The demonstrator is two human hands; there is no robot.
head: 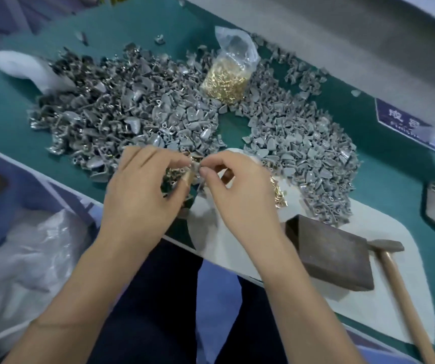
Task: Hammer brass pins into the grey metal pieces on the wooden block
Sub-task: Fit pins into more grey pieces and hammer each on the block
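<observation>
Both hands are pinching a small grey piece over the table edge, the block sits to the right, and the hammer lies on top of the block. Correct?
Not quite. The head view shows the hammer lying on the white mat beside the block, on its right, not on top. The rest holds: left hand and right hand pinch a small grey piece between them.

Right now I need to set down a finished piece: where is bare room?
Bare white mat lies between the right hand and the wooden block; also a small green gap between the two grey piles. Elsewhere it is crowded.
</observation>
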